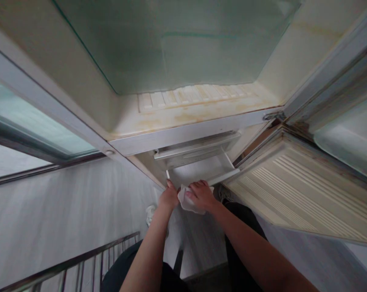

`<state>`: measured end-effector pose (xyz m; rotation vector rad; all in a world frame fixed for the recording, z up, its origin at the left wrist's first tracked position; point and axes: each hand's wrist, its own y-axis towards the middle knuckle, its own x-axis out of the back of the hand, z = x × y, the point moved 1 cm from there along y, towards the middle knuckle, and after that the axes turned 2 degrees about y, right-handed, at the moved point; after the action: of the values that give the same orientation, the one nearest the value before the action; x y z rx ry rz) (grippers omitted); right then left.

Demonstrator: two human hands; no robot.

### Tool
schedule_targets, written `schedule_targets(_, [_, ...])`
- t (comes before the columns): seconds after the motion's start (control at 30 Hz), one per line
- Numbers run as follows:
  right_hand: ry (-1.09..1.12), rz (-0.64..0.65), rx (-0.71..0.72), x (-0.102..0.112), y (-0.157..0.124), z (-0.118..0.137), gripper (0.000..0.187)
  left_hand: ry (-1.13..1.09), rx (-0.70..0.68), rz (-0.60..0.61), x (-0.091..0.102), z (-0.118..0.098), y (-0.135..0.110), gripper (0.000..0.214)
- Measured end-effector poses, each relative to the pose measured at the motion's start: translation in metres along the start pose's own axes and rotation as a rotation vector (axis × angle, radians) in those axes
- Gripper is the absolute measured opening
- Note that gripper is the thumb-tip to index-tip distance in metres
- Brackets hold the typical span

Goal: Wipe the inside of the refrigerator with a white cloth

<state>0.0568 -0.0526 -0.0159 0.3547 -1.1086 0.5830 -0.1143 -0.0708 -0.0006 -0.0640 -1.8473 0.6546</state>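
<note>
A white freezer drawer is pulled out from the lower compartment of a fridge. My left hand is closed on the drawer's front left corner. Bunched under the fingers of my right hand is a crumpled white cloth, held against the drawer's front edge. Whether it is fabric or paper, I cannot make out. Above this drawer sits another drawer, pushed further in.
The lower door stands open on the right, below the open upper door. Overhead is a glass shelf above a stained ridged ledge. A metal rack stands at lower left on the grey floor.
</note>
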Motion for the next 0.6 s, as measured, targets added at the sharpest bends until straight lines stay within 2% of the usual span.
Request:
schedule_targets(0.1, [-0.079, 0.029, -0.008, -0.005, 0.003, 0.016, 0.056, 0.087, 0.028, 0.015, 0.002, -0.011, -0.001, 0.063])
schedule_targets(0.23, [-0.123, 0.090, -0.029, -0.006, -0.003, 0.018, 0.060, 0.149, 0.034, 0.055, 0.006, -0.014, -0.006, 0.066])
schedule_targets(0.43, [-0.112, 0.137, -0.001, -0.004, -0.013, 0.014, 0.060, 0.208, 0.006, 0.141, 0.010, -0.011, -0.007, 0.060])
schedule_targets(0.6, [-0.118, 0.189, -0.071, -0.003, -0.005, 0.016, 0.047, 0.249, -0.035, 0.160, 0.012, -0.006, -0.001, 0.049])
